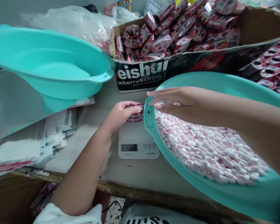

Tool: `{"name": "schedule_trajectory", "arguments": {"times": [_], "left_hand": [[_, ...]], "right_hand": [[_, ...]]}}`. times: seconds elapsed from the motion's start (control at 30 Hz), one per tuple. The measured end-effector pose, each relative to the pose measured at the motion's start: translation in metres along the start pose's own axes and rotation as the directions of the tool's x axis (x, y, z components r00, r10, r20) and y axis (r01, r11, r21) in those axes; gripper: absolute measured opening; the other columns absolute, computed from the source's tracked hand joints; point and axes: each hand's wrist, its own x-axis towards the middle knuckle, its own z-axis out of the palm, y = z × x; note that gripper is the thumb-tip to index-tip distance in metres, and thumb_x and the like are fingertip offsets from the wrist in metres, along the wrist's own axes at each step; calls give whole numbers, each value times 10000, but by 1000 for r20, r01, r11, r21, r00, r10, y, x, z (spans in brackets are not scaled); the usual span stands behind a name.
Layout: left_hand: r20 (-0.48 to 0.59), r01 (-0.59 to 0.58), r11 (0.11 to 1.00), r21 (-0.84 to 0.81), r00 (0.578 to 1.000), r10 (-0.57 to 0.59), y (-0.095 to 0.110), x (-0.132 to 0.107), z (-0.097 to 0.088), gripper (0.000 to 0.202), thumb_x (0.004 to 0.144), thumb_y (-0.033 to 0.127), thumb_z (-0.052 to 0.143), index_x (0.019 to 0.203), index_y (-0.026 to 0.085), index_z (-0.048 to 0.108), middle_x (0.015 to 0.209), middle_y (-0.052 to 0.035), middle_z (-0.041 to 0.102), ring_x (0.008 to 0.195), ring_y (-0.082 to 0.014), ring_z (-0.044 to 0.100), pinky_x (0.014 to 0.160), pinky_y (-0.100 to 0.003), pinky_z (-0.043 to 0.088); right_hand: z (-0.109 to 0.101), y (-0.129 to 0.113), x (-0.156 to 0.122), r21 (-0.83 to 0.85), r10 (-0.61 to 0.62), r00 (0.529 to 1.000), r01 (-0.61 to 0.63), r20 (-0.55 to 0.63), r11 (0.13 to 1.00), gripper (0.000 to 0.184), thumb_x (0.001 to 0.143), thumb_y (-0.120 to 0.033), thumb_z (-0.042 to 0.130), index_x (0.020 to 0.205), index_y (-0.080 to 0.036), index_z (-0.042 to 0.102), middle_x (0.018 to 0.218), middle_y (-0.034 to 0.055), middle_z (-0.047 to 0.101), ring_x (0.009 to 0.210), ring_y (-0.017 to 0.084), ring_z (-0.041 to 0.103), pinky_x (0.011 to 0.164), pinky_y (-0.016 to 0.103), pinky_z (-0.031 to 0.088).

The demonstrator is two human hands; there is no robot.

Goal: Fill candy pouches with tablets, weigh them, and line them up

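My left hand [123, 115] is closed with thumb and fingers on a red-and-pink printed container [135, 117] over the white digital scale [138, 149]. The hand and the basin handle partly hide the container. Digits show on the scale's display, but they are not sharp. My right hand [175, 99] reaches over the near-left rim of a turquoise basin [224, 79], fingers stretched out and thumb a little apart, close to the basin's handle. I see nothing held in it. Many small white-and-pink candies [214, 152] cover the bottom of this basin.
Behind the scale stands a black cardboard box [182, 65] heaped with printed containers [162, 42]. More containers [272, 70] are stacked at the right. A second turquoise basin [53, 62] tilts above stacked white cards [37, 140] at the left. Clear plastic bags [72, 25] lie behind it.
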Motion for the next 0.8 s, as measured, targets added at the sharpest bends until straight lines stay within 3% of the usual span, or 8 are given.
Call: {"name": "schedule_trajectory", "arguments": {"times": [0.2,0.4,0.57,0.7,0.8], "left_hand": [[0,-47,999,-17,999,47,-5,2,-3,279,693,301,803,927,153,763,862,-42,747,737,-127,668,721,-251,526],[-4,-38,997,-61,999,37,-6,4,-2,307,670,274,806,936,132,749,854,-47,743,735,-124,667,724,-251,524],[30,1,998,-64,1000,1,-6,3,-2,304,680,281,791,935,128,729,856,-58,741,728,-128,665,720,-258,516],[78,-2,998,-64,997,7,-4,2,-6,318,717,332,794,969,151,727,911,-55,748,794,-147,685,765,-263,522],[131,-3,988,-152,991,23,-3,2,-11,401,763,475,743,976,135,730,932,-83,751,864,-191,700,800,-285,532]], "right_hand": [[-2,-1,0,-2,-21,1000,21,8,1000,506,968,-608,384,1233,-307,693,1507,-18,485,1317,319,532,1020,490,490],[0,-3,1,18,52,999,-52,15,998,502,936,-640,404,1223,-344,690,1524,-54,459,1289,340,553,1017,526,501],[0,0,0,-6,37,999,-37,9,999,511,961,-621,358,1194,-321,699,1511,-17,481,1285,334,558,1014,519,500],[0,3,-1,-6,13,999,-13,30,1000,546,959,-639,375,1274,-303,668,1534,2,453,1323,328,525,1053,512,475],[0,6,-1,1,1,1000,-1,22,1000,545,951,-639,402,1307,-310,651,1524,-4,469,1316,318,533,1060,504,474]]}}
